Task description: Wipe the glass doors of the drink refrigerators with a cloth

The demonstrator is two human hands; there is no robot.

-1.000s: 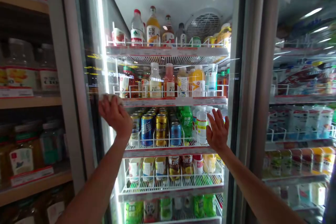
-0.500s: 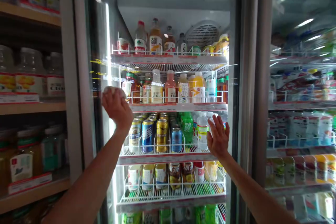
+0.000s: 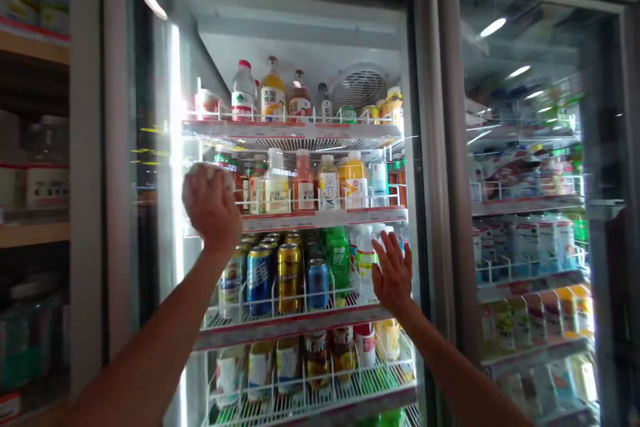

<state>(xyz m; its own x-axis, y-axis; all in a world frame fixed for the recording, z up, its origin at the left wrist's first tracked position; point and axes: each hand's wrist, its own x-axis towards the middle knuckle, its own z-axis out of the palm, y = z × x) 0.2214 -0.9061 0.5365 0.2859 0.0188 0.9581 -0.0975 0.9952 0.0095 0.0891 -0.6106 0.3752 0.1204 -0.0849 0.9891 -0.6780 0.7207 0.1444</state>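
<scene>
A drinks fridge stands before me, its glass door (image 3: 390, 40) closed. My left hand (image 3: 211, 208) is raised against the glass on the left, fingers closed on a pale wad, apparently a cloth (image 3: 205, 170), that shows above the knuckles. My right hand (image 3: 393, 273) lies flat on the glass lower right, fingers spread, holding nothing. Behind the glass are shelves of bottles (image 3: 273, 90) on top, more bottles (image 3: 303, 181) below, then cans (image 3: 289, 277).
A second glass-door fridge (image 3: 530, 213) stands to the right, stocked with cartons and bottles. Wooden shelves (image 3: 33, 233) with jars run along the left. A grey frame post (image 3: 430, 147) separates the two doors.
The view has shifted so the fridge sits lower and further left in frame. My left hand stays at the same spot on the glass, my right hand stays flat.
</scene>
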